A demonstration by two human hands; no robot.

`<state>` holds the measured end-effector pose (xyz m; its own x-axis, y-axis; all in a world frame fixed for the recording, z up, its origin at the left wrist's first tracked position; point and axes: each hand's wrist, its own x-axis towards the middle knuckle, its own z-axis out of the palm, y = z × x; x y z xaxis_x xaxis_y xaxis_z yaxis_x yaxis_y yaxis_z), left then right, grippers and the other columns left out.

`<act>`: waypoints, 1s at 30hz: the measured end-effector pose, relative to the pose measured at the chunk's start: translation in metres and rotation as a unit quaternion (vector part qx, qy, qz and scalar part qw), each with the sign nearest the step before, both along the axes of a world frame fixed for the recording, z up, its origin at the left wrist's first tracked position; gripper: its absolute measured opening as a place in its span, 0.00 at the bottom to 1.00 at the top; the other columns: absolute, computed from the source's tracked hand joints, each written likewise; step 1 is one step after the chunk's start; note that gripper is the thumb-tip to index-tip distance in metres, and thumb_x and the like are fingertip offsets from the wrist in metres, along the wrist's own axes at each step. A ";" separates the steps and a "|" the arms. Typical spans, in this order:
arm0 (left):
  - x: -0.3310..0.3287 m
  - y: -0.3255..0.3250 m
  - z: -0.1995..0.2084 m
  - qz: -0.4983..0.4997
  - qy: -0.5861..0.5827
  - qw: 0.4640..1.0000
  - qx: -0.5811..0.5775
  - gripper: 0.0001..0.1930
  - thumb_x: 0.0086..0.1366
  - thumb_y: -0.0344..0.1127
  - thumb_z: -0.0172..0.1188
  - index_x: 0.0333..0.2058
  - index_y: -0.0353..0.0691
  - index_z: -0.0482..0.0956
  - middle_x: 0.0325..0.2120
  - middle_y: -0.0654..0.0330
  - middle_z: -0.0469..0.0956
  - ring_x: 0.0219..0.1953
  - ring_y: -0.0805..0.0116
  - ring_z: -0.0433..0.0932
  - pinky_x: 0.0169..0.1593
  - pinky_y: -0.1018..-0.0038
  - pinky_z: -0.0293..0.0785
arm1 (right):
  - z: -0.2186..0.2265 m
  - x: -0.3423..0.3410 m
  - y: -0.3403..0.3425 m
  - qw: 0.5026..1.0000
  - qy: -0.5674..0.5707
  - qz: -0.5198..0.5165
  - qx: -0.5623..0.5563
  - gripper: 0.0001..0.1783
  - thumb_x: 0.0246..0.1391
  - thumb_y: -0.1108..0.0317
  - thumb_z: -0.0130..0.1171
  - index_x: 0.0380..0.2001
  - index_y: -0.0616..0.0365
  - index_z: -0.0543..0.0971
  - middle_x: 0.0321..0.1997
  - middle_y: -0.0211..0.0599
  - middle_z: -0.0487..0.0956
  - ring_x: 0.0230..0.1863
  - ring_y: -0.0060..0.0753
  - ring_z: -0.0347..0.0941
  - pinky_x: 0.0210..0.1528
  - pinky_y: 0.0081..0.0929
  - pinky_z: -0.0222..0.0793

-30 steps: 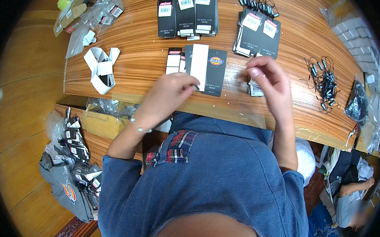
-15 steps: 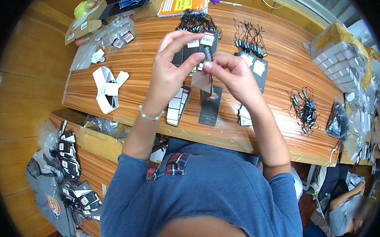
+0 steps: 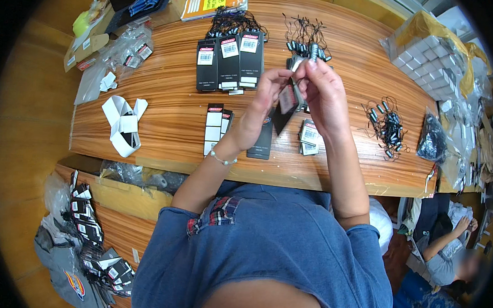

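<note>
My left hand (image 3: 255, 111) is closed on a dark hang tag (image 3: 284, 112) with a white label, which tilts downward between my hands. Beside it my right hand (image 3: 327, 90) pinches a hang tag string (image 3: 314, 51), its small dark plug end sticking up above the fingertips. How the string meets the tag is hidden by my fingers. A black tag (image 3: 260, 143) lies flat under my left hand. Left of it are narrow tags (image 3: 214, 119) with white stickers, and near my right wrist sits a small pile of stickered cards (image 3: 310, 135).
Stacks of labelled black tags (image 3: 207, 76) lie farther back, their black strings (image 3: 231, 24) fanned behind. More strings (image 3: 308, 37) and a loose string pile (image 3: 391, 131) are to the right. A white sticker strip (image 3: 113, 116) curls at left; a bagged box stack (image 3: 424, 57) stands far right.
Both hands have moved right and the view has shifted slightly. The black tag stacks at the back now show, and the string's plug end is raised above my right fingertips.
</note>
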<state>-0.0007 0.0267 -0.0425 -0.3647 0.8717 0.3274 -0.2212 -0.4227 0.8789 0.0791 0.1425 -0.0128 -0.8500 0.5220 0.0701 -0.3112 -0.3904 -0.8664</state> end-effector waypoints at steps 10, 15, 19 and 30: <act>0.019 0.020 -0.017 -0.002 0.016 0.988 -0.152 0.21 0.63 0.25 0.44 0.55 0.41 0.53 0.38 0.57 0.73 0.38 0.78 0.72 0.41 0.83 0.70 | -0.027 0.020 0.031 0.993 -0.045 -0.106 -0.013 0.06 0.54 0.65 0.50 0.28 0.55 0.73 0.21 0.19 0.66 0.21 0.11 0.56 0.26 0.11 0.53; 0.019 0.030 -0.021 -0.023 0.057 0.984 -0.167 0.18 0.63 0.24 0.44 0.52 0.39 0.58 0.38 0.58 0.73 0.38 0.79 0.72 0.40 0.84 0.70 | -0.029 0.033 0.059 0.996 -0.037 -0.085 0.016 0.08 0.57 0.64 0.45 0.28 0.54 0.71 0.30 0.24 0.69 0.29 0.15 0.60 0.31 0.14 0.56; 0.011 0.050 -0.027 -0.037 0.015 0.985 -0.169 0.17 0.60 0.23 0.47 0.48 0.38 0.58 0.39 0.56 0.73 0.39 0.77 0.73 0.41 0.82 0.71 | -0.016 0.032 0.089 0.989 -0.049 -0.122 0.073 0.11 0.58 0.62 0.43 0.26 0.53 0.70 0.30 0.25 0.69 0.32 0.18 0.61 0.33 0.19 0.55; -0.024 0.133 -0.032 0.050 0.270 0.937 -0.217 0.16 0.51 0.28 0.62 0.38 0.37 0.68 0.30 0.60 0.76 0.31 0.74 0.73 0.36 0.78 0.69 | -0.001 -0.021 0.186 0.960 -0.152 -0.070 0.226 0.12 0.58 0.59 0.43 0.24 0.50 0.70 0.22 0.20 0.68 0.22 0.14 0.57 0.27 0.14 0.54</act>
